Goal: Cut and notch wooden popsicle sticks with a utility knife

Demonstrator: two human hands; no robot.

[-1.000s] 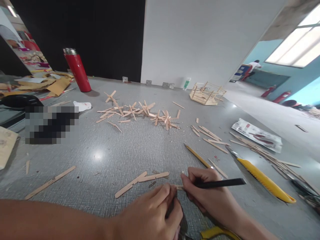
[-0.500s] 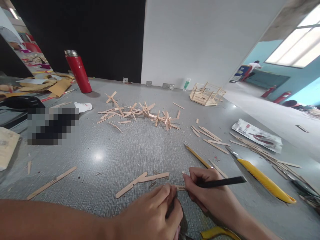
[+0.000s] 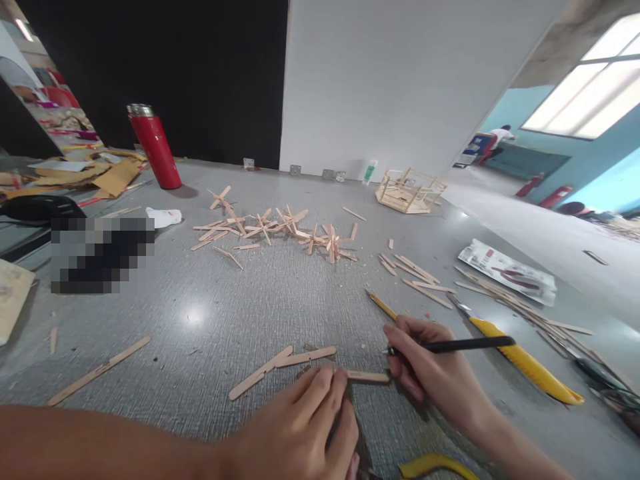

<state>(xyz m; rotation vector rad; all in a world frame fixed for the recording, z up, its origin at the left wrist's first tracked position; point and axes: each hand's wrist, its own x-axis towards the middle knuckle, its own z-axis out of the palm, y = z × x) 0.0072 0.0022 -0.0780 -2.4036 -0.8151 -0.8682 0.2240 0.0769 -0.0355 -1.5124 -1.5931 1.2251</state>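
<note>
My left hand (image 3: 313,417) presses its bent fingers onto a wooden craft stick (image 3: 370,377), holding it against the table. The stick's right end sticks out past the fingertips, and the rest is hidden beneath them. My right hand (image 3: 425,360) grips a black pen (image 3: 470,344) just right of that stick, the pen's tip held off the wood. Two notched craft sticks (image 3: 260,375) lie end to end beyond my left hand. Behind my right hand is a yellow pencil (image 3: 383,305), partly covered by it.
A yellow-handled cutter (image 3: 525,360) and loose sticks (image 3: 420,270) lie to the right. Further back are a heap of sticks (image 3: 285,227), a hexagonal stick frame (image 3: 407,192) and a red flask (image 3: 155,147). A yellow-handled tool (image 3: 435,463) lies at the front edge.
My right hand with the pen has moved back, up and right from the stick, baring its right end. My left hand stays on the stick. The view has shifted slightly.
</note>
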